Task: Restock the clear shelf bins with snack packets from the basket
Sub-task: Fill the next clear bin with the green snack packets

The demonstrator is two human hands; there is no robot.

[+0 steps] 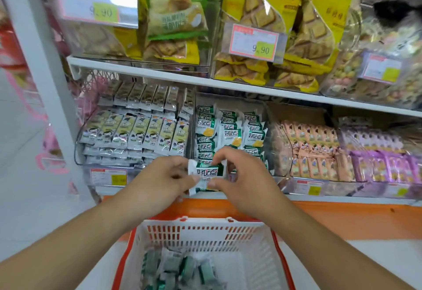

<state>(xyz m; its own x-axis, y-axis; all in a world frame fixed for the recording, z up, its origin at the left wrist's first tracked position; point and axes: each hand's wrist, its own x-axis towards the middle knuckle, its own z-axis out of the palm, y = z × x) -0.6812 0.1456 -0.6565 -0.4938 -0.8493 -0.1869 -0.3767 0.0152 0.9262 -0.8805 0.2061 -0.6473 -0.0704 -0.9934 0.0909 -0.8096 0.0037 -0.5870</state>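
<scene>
Both hands hold a small stack of green-and-white snack packets [206, 176] just in front of the middle clear bin [266, 111]. My left hand [165, 178] grips the stack from the left, and my right hand [242, 173] pinches it from the right with thumb and fingertips. That bin holds rows of the same green packets [230, 129]. Below my forearms sits the white basket [205, 230] with orange handles; several more green packets [180, 271] lie on its bottom.
A clear bin of grey-and-yellow packets [134, 132] stands left of the green one; bins of peach [312, 148] and purple [383, 161] packets stand to the right. The upper shelf [205, 81] carries large yellow biscuit bags. An orange ledge [342, 216] runs under the bins.
</scene>
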